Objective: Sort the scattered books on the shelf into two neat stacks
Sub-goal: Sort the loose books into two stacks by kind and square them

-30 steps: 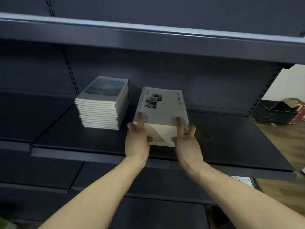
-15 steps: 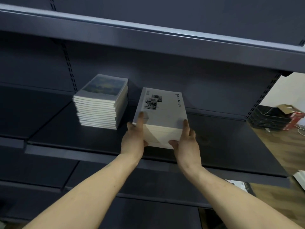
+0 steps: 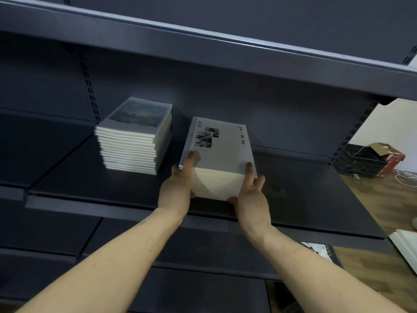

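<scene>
Two book stacks stand on the dark shelf [image 3: 304, 190]. The left stack [image 3: 133, 141] has a landscape picture on its top cover and stands alone. The right stack [image 3: 217, 159] has a pale grey top cover with small photos and lettering. My left hand [image 3: 178, 188] grips that stack's near left corner, index finger on the top cover and thumb at the front. My right hand [image 3: 250, 197] grips its near right corner the same way, thumb at the bottom front edge.
Another shelf board [image 3: 203, 35] hangs close overhead. Lower shelves [image 3: 67, 229] jut out beneath my forearms. At the right, past the shelf's end, black trays [image 3: 356, 161] and a red box [image 3: 392, 161] sit on the wooden floor.
My right hand slid from the front of the right stack to its right corner. My left hand stays at the left corner. The view has shifted slightly.
</scene>
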`<state>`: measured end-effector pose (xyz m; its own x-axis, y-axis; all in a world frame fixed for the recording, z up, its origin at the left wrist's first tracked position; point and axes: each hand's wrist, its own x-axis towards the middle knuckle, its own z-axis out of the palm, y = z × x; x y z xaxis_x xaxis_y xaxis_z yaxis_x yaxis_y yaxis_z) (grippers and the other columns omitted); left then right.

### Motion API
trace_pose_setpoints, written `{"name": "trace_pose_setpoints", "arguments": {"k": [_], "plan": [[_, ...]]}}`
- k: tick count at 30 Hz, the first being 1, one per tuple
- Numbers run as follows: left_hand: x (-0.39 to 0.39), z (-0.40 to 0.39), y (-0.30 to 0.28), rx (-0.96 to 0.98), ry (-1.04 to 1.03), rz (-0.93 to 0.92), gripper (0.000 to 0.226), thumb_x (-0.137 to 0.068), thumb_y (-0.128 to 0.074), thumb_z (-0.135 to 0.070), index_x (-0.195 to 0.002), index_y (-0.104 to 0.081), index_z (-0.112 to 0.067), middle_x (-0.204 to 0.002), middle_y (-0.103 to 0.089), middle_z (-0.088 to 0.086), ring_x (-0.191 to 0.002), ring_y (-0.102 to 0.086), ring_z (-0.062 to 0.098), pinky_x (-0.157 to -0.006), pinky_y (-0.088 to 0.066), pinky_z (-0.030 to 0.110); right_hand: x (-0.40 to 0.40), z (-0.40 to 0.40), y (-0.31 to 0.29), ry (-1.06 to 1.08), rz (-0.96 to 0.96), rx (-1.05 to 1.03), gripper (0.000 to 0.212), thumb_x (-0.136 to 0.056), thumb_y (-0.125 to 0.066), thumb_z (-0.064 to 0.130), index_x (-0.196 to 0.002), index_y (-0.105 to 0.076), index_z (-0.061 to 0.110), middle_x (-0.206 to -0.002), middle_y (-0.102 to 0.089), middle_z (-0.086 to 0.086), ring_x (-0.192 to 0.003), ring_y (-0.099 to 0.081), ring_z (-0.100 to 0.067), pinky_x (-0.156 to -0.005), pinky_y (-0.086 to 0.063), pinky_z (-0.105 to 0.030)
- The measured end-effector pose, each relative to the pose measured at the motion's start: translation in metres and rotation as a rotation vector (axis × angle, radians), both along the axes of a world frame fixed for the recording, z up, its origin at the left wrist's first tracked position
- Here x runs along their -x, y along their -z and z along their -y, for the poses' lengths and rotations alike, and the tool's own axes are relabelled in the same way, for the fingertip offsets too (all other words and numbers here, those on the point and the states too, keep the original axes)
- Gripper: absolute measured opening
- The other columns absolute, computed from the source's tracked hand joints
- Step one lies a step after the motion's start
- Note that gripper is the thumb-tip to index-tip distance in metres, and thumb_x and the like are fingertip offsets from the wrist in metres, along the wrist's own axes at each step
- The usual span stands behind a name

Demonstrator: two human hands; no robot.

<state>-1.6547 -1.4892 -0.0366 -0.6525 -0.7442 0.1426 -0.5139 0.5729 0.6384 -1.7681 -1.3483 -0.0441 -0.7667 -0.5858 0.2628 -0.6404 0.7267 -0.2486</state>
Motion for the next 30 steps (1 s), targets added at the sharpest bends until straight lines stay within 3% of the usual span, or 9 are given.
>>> {"name": "trace_pose_setpoints", "arguments": {"k": [2, 4, 6, 8, 10, 14, 18, 25, 30], "plan": [[-0.001, 0.0, 0.002, 0.003, -0.006, -0.027, 0.08, -0.095, -0.049, -0.016, -0.141, 0.001, -0.058, -0.144, -0.033, 0.009, -0.083, -0.053, 0.015, -0.062, -0.05, 0.019, 0.001, 0.002, 0.005, 0.021, -0.049, -0.059, 0.105, -0.088, -0.07, 0.021, -0.147, 0.017, 0.022, -0.145, -0.023, -0.023, -0.059, -0.062, -0.019, -0.054, -0.056, -0.026], [-0.001, 0.003, 0.002, 0.025, 0.001, 0.0, 0.085, -0.094, -0.05, -0.011, -0.136, 0.003, -0.063, -0.141, -0.036, 0.011, -0.086, -0.058, 0.021, -0.07, -0.056, 0.03, 0.0, 0.004, 0.003, 0.031, -0.054, -0.097, 0.104, -0.089, -0.067, 0.017, -0.147, 0.018, 0.021, -0.145, -0.023, -0.024, -0.067, -0.063, -0.02, -0.056, -0.056, -0.028], [-0.004, 0.005, -0.005, 0.007, 0.044, 0.056, 0.093, -0.092, -0.052, -0.006, -0.135, 0.003, -0.067, -0.142, -0.036, 0.012, -0.088, -0.059, 0.024, -0.074, -0.057, 0.036, 0.0, 0.001, -0.007, 0.058, -0.084, -0.135, 0.1, -0.089, -0.066, 0.021, -0.148, 0.014, 0.02, -0.144, -0.026, -0.023, -0.095, -0.061, -0.029, -0.072, -0.055, -0.034], [-0.013, 0.003, -0.017, 0.034, 0.101, 0.163, 0.1, -0.092, -0.057, -0.009, -0.139, 0.014, -0.063, -0.147, -0.031, 0.015, -0.088, -0.061, 0.024, -0.069, -0.055, 0.035, -0.003, -0.007, -0.022, 0.063, -0.11, -0.197, 0.097, -0.087, -0.067, 0.031, -0.151, 0.005, 0.017, -0.152, -0.017, -0.026, -0.128, -0.041, -0.039, -0.099, -0.045, -0.045], [-0.027, -0.005, -0.025, 0.133, 0.117, 0.226, 0.102, -0.094, -0.059, -0.021, -0.142, 0.024, -0.054, -0.146, -0.032, 0.014, -0.091, -0.062, 0.026, -0.07, -0.054, 0.037, -0.01, -0.018, -0.033, 0.043, -0.111, -0.208, 0.098, -0.084, -0.07, 0.039, -0.152, -0.005, 0.012, -0.157, -0.008, -0.025, -0.139, -0.027, -0.041, -0.106, -0.037, -0.049], [-0.074, -0.03, -0.024, 0.349, 0.163, 0.31, 0.09, -0.093, -0.056, -0.025, -0.151, 0.011, -0.041, -0.141, -0.037, 0.014, -0.102, -0.058, 0.032, -0.075, -0.054, 0.043, -0.043, -0.037, -0.048, -0.042, -0.105, -0.16, 0.086, -0.084, -0.067, 0.044, -0.148, -0.022, 0.009, -0.152, -0.024, -0.022, -0.13, -0.04, -0.039, -0.097, -0.043, -0.048], [-0.131, -0.045, -0.029, 0.509, 0.237, 0.504, 0.074, -0.095, -0.051, -0.024, -0.154, -0.008, -0.028, -0.142, -0.034, 0.012, -0.11, -0.053, 0.03, -0.078, -0.051, 0.04, -0.092, -0.049, -0.068, -0.167, -0.07, -0.185, 0.059, -0.092, -0.057, 0.045, -0.135, -0.035, 0.012, -0.128, -0.048, -0.011, -0.112, -0.052, -0.031, -0.081, -0.046, -0.04], [-0.224, -0.057, -0.079, 0.414, 0.173, 0.582, 0.049, -0.096, -0.05, -0.026, -0.143, -0.035, -0.019, -0.136, -0.038, 0.008, -0.114, -0.05, 0.027, -0.083, -0.05, 0.038, -0.189, -0.073, -0.117, -0.239, -0.064, -0.142, 0.045, -0.095, -0.053, 0.042, -0.128, -0.042, 0.013, -0.12, -0.052, -0.008, -0.107, -0.054, -0.029, -0.076, -0.044, -0.038], [-0.303, -0.071, -0.101, 0.47, 0.197, 0.536, 0.054, -0.097, -0.05, -0.028, -0.147, -0.03, -0.021, -0.137, -0.038, 0.008, -0.116, -0.048, 0.027, -0.085, -0.047, 0.037, -0.27, -0.068, -0.132, -0.209, -0.054, -0.098, 0.048, -0.096, -0.053, 0.04, -0.133, -0.037, 0.013, -0.122, -0.052, -0.008, -0.107, -0.055, -0.028, -0.075, -0.043, -0.036]]}}
